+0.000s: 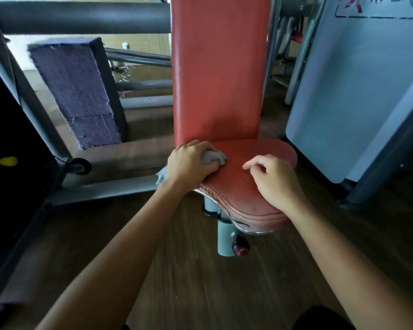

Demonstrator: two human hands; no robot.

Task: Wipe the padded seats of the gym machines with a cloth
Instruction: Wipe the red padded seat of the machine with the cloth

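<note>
On the seat's (255,160) left rear corner, right at the foot of the backrest (219,67), the left hand (188,164) is clamped round a bunched grey cloth (214,157). One end pokes out past the fingers towards the seat's middle, and the other tail hangs off the seat's left edge under the wrist. The right hand (273,181) rests on the seat's right half, fingers loosely curled and holding nothing, forefinger aimed left at the cloth.

The red seat lies flat, its length running from the stitched front edge nearest the person back to the upright backrest. Below the front edge there's a pale post (224,239) with a dark knob (241,249). Left of the seat are grey frame tubes (100,189) and, further back, a frayed purple block (81,91). Far left is a black panel with a yellow spot (8,161). Close on the seat's right stands a pale grey shield (343,96). Nothing lies between the hands on the seat.
</note>
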